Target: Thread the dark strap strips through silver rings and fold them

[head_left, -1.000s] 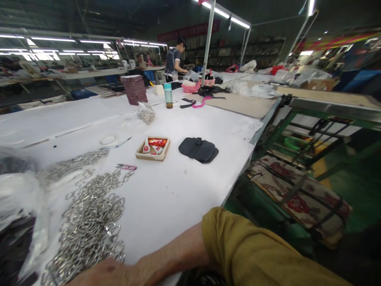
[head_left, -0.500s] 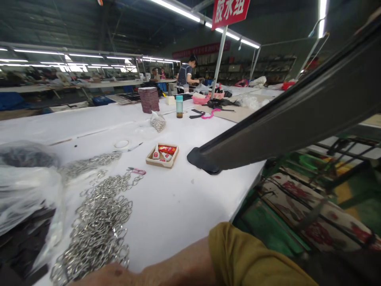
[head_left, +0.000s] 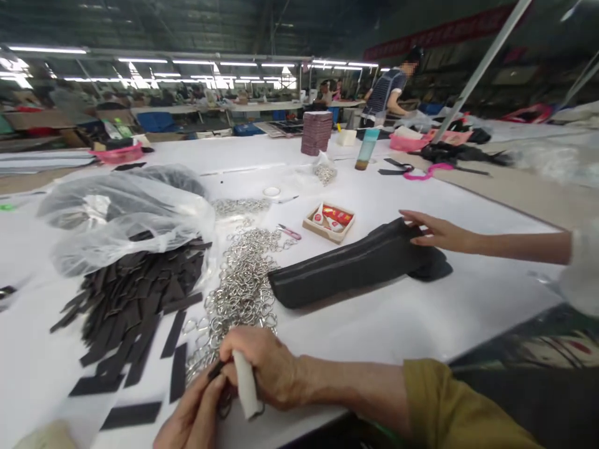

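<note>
My right hand is closed around an off-white, tube-shaped object, held steeply tilted at the table's front edge. My left hand pinches a short black strip, its fingertips meeting those of the right. Right behind both hands spreads a heap of silver metal rings. To the left lie many loose black strips, some single ones close to my left hand. Part of a metal ring shows under the fingers; whether it is joined to the strip I cannot tell.
A co-worker's hand rests on a long black padded piece at the right. Beyond the rings are pink-handled thread snips, a small box of glue bottles and a clear plastic bag. A bottle stands farther back.
My view has swung left and down, bringing both hands into sight. The long black piece, earlier slanting up at the right, now lies on the table under the co-worker's hand.
</note>
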Demonstrator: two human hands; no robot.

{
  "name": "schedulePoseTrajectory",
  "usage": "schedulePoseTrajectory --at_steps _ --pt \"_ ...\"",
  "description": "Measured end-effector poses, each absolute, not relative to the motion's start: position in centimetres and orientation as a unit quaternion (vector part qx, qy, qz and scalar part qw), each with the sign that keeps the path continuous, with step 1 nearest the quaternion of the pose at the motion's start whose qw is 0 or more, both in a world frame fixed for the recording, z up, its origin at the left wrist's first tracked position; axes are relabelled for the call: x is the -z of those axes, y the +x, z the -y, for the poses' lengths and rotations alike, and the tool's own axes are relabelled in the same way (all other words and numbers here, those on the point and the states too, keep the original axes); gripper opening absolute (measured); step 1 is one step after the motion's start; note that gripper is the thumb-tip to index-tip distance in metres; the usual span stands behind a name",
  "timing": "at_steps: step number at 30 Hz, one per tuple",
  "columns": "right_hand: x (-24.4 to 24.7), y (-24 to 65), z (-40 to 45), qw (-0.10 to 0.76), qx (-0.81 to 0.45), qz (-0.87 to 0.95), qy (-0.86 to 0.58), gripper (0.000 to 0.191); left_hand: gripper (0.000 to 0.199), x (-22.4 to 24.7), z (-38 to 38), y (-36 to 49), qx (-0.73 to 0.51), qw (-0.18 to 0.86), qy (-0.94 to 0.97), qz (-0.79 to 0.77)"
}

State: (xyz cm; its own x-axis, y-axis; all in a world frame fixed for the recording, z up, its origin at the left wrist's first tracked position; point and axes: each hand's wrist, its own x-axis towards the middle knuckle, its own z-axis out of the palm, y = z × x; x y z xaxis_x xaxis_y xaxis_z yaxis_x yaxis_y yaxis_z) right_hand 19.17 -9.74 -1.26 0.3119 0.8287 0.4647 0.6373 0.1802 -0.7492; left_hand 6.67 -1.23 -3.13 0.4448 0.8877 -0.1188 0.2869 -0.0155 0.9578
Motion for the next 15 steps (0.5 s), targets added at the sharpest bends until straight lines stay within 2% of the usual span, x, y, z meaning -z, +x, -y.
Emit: schedulePoseTrajectory --at_steps 6,15 --pt "1.1 19.3 9.8 0.505 -0.095 0.583 -0.630 0.007 0.041 3.5 1.6 6.3 -0.263 0.551 0.637 -0.470" --pt "1.2 19.5 9.8 0.495 -0.084 0.595 -0.627 0.005 0.033 2.6 2.6 6.6 -0.292 0.544 0.645 -0.450"
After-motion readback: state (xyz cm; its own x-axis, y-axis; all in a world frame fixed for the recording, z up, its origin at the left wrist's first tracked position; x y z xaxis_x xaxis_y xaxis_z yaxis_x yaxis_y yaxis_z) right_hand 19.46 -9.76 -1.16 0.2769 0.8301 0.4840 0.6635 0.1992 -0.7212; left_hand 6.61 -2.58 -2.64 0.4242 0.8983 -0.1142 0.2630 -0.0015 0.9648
